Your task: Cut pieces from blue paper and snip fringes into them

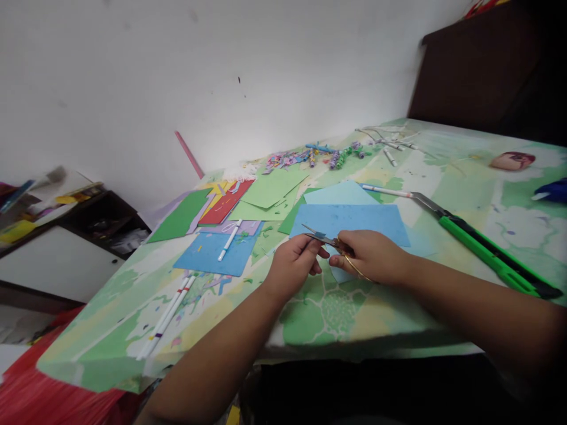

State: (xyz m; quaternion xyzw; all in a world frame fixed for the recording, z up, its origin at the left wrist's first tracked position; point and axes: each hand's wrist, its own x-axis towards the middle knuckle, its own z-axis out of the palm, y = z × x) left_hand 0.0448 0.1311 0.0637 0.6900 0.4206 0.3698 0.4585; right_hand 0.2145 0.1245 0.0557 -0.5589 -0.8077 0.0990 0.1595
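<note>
My right hand (374,254) is closed around scissors (330,239) with gold-coloured handles, their blades pointing left. My left hand (292,260) is pinched at the blade tips, on a small blue piece (319,235) of paper or foam that lies at the blades. The fingers partly hide this piece. Just beyond both hands lies a blue sheet (349,219), with a pale blue sheet (339,193) showing behind it. To the left of my left hand, a white marker-like stick (229,241) rests on another blue sheet (190,252).
Green sheets (266,198) and a red sheet (225,202) lie at the back left, near curled paper pieces (339,158). A green cutter (491,251) lies at right. White sticks (170,313) sit near the tablecloth's (110,348) left edge. A low cabinet (66,260) stands at left.
</note>
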